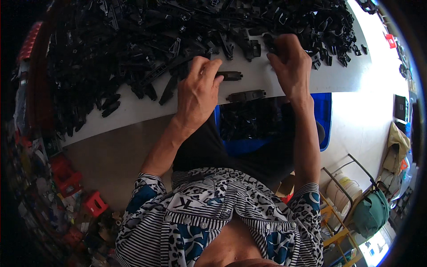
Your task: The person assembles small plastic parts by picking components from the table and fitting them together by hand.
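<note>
My left hand [197, 94] is over the near part of the table, its thumb and fingertips closed about one end of a slim black plastic part [232, 76]. That part's other end points right. Nearer the table edge lies a similar long black part [246, 95], touched by neither hand. Farther right, my right hand [292, 66] curls its fingers and thumb round a small black plastic piece [269, 43] beside the heap. My fingers partly hide this piece, so its full shape does not show.
A big heap of black plastic parts [133, 49] covers much of the white table [129, 121]. Under its front edge, a blue bin [326, 120] holds more black parts. Red plastic stools [94, 203] stand at lower left, a metal-framed cart [351, 191] at lower right.
</note>
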### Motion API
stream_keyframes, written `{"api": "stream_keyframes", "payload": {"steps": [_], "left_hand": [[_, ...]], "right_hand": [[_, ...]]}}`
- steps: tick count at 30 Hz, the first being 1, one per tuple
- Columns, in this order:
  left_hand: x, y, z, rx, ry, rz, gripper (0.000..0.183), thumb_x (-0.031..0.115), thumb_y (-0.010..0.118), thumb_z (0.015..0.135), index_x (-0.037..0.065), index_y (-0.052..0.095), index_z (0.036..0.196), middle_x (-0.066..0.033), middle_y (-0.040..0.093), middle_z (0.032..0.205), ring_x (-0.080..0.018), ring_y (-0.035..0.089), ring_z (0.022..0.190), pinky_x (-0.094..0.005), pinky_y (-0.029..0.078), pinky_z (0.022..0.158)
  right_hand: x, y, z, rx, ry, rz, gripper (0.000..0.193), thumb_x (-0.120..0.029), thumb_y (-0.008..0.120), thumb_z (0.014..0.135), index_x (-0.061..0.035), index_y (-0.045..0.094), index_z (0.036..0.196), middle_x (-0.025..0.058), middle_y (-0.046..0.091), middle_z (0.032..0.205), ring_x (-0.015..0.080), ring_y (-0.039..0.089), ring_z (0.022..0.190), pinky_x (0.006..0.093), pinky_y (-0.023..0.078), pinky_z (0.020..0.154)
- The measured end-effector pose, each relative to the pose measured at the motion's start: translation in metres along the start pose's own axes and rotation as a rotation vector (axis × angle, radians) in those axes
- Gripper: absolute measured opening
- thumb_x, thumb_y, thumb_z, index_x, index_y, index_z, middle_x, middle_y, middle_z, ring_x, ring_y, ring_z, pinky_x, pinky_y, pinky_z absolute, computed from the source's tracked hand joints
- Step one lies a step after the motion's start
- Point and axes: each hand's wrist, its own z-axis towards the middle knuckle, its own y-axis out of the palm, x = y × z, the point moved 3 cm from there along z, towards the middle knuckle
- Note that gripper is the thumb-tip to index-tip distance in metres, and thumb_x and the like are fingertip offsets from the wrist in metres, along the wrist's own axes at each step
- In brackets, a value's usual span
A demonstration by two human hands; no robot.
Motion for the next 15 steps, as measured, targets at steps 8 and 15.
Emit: {"api": "stream_keyframes", "payload": {"steps": [8,15], "left_hand": [[0.009,-0.002,0.002,0.083,0.086,-0.019,0.034,0.002,0.076,0.080,0.004,0.063,0.111,-0.0099,0.058,0.098,-0.0227,0.066,0.081,-0.0337,0.054,0.062],[0.017,0.000,0.016,0.014,-0.127,-0.496,0.031,0.002,0.078,0.078,0.001,0.064,0.105,-0.0078,0.064,0.085,-0.0150,0.065,0.068,-0.0279,0.051,0.058]], "right_hand": [[-0.008,0.009,-0.010,-0.199,0.236,0.914,0.029,0.000,0.070,0.083,-0.0020,0.063,0.111,0.0051,0.067,0.097,0.0110,0.065,0.084,0.0249,0.053,0.067],[-0.029,0.031,-0.014,-0.182,-0.004,0.912,0.022,0.001,0.074,0.082,-0.0039,0.066,0.102,0.0046,0.066,0.097,0.0123,0.066,0.087,0.0267,0.055,0.071]]}}
